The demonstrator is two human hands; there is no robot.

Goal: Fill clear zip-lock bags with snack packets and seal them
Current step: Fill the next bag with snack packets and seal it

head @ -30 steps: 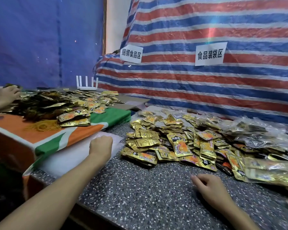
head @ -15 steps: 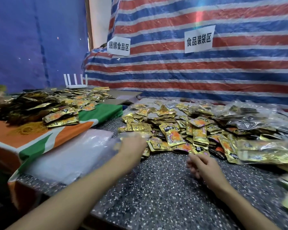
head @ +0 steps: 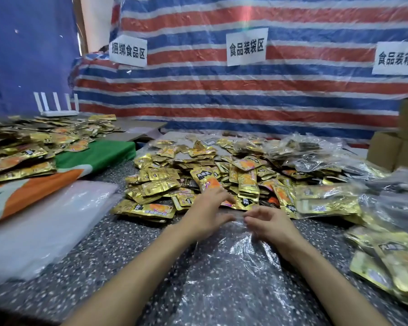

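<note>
A clear zip-lock bag (head: pixel 231 274) lies flat and empty on the speckled table (head: pixel 118 250) in front of me. My left hand (head: pixel 206 214) and my right hand (head: pixel 270 223) pinch its far edge, fingertips close together at the bag's mouth. Just beyond them spreads a pile of gold snack packets (head: pixel 198 180). A stack of empty clear bags (head: pixel 43 222) lies at the left.
Filled clear bags (head: pixel 327 201) lie at the right, more (head: pixel 391 260) near the right edge. Cardboard boxes (head: pixel 400 142) stand at the far right. A second packet heap (head: pixel 33 147) sits on an orange-green cloth (head: pixel 45 187) at left. A striped tarp wall carries paper signs (head: pixel 246 47).
My left hand came from the bag stack at the left, bringing a clear bag to the middle. My right hand met it at the bag's edge. The view shifted right.
</note>
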